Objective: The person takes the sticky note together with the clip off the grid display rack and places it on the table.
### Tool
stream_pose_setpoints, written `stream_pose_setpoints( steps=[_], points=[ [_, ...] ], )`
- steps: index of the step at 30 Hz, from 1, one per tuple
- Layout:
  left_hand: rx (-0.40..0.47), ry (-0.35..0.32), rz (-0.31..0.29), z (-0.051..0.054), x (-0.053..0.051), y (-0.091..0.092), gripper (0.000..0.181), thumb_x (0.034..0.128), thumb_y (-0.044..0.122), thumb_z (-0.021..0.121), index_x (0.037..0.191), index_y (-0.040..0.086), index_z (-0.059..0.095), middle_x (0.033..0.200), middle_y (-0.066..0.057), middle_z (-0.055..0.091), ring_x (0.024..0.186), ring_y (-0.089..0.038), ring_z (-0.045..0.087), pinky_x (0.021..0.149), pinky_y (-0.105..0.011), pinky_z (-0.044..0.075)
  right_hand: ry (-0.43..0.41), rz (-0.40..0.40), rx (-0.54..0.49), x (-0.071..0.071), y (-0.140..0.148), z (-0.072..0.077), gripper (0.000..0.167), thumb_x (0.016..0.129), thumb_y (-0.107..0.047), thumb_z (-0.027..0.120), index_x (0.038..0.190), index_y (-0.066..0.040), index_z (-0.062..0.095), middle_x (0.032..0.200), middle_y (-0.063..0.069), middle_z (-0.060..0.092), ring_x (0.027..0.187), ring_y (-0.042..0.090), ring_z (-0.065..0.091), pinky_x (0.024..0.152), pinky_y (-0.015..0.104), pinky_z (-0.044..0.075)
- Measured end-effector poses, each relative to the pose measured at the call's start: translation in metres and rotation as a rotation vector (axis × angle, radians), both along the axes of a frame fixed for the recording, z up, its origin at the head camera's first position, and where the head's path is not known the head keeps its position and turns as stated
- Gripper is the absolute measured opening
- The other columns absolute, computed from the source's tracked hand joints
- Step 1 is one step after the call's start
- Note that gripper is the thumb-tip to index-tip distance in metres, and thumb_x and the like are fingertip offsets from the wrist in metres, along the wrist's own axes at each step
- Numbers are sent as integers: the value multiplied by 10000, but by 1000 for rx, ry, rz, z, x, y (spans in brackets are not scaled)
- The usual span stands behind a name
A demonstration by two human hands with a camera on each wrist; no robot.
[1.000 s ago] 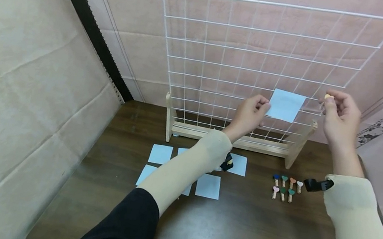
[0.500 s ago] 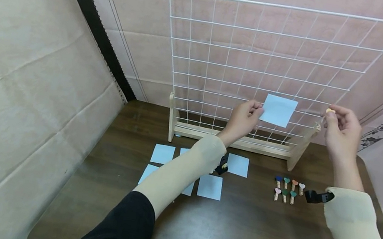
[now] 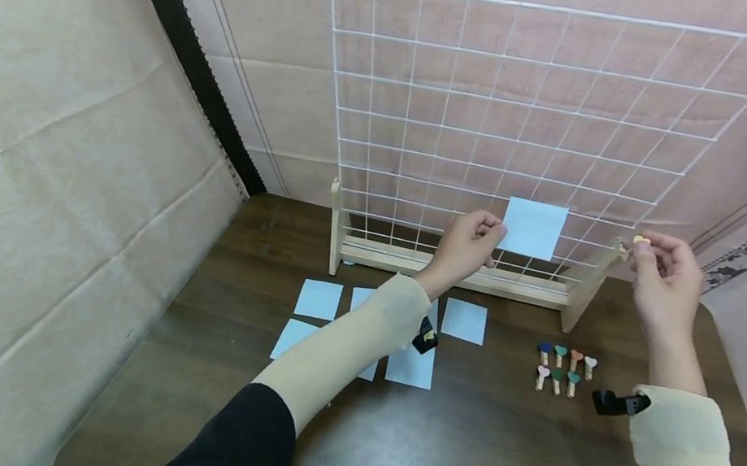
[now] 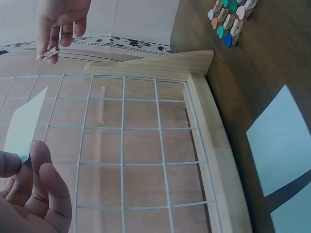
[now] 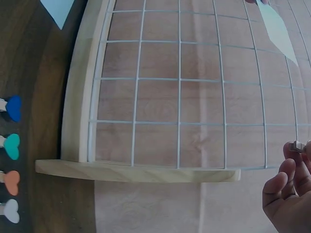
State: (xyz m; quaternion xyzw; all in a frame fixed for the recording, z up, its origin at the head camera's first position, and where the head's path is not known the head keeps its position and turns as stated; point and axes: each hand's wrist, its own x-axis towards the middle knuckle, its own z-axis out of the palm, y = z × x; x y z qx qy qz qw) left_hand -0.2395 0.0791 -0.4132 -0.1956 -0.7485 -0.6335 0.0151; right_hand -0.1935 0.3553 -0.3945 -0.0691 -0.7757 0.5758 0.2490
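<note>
My left hand (image 3: 466,248) pinches a square sheet of light blue paper (image 3: 533,229) at its left edge, holding it up before the lower right part of a white wire grid (image 3: 465,129). In the left wrist view the same paper (image 4: 25,124) sits between thumb and fingers. My right hand (image 3: 667,286) pinches a small wooden clothespin (image 4: 48,54) with a yellowish top, beside the grid's right wooden foot (image 3: 590,290). In the right wrist view part of that clothespin (image 5: 296,146) shows at the fingertips, apart from the paper.
Several blue paper squares (image 3: 464,320) lie on the brown table (image 3: 454,461), some partly hidden by my left arm. Several clothespins with coloured hearts (image 3: 556,375) lie in two rows at the right. A wooden base (image 3: 513,288) carries the grid. Cloth walls (image 3: 96,162) surround the table.
The left hand has lowered the paper and shifted it slightly left against the grid. My right hand has come down with the clothespin. Both grips stay the same.
</note>
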Motion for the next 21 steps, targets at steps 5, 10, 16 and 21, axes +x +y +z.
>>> stream_pose_setpoints(
  steps=[5,10,16,21],
  points=[
    [-24,-3,21,-11,0,-4,248,1106,191,582,1228,3,689,930,-4,736,615,-142,678,526,-214,475,-17,19,-73,4,-1,-7,126,1076,-132,603,1144,-207,678,988,-159,721,834,46,610,583,106,464],
    [-51,-23,27,-19,3,-8,230,1104,199,587,1205,20,692,928,-28,735,629,-121,668,531,-211,464,-9,38,-116,6,-3,-12,118,1071,-118,612,1130,-198,676,1004,-157,740,847,45,638,599,115,490],
    [-96,-42,22,-27,9,-13,237,1111,218,576,1221,40,687,972,-10,732,671,-132,674,585,-219,509,39,47,-268,8,-2,-21,120,1036,-23,632,1068,-120,695,947,-83,760,775,70,641,580,129,498],
    [-103,-35,25,-34,11,-15,238,1107,194,578,1224,23,694,934,-51,742,727,-263,720,589,-224,510,17,40,-297,11,-1,-29,129,1031,-13,640,1063,-120,705,932,-84,748,715,63,623,582,131,507]
  ],
)
